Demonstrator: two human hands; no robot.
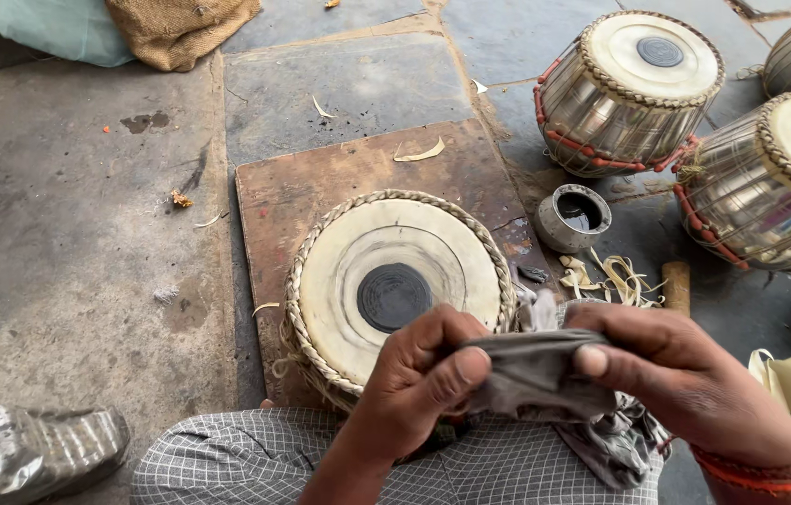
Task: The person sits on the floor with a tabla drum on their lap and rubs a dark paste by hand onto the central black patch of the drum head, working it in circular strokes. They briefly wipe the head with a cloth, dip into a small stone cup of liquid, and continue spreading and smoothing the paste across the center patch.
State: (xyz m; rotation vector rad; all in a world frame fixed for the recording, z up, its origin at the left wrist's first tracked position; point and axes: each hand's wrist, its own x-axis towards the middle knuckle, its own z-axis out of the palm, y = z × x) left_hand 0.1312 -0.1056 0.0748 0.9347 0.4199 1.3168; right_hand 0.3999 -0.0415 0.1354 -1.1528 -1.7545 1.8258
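Observation:
A grey cloth (536,374) is stretched between my two hands above my lap. My left hand (419,379) pinches its left end between thumb and fingers. My right hand (671,369), with an orange thread band on the wrist, grips the right end. Just beyond them a drum (395,281) with a cream skin, a black centre spot and a braided rim stands on a brown board (320,182). My knees in grey checked fabric (255,458) lie below.
Two shiny metal drums (629,89) (769,182) with red lacing stand at the right. A small metal cup (573,217), pale strap scraps (601,276) and a wooden handle (676,285) lie between. A crumpled plastic bottle (30,454) lies bottom left; burlap sack (180,28) at top.

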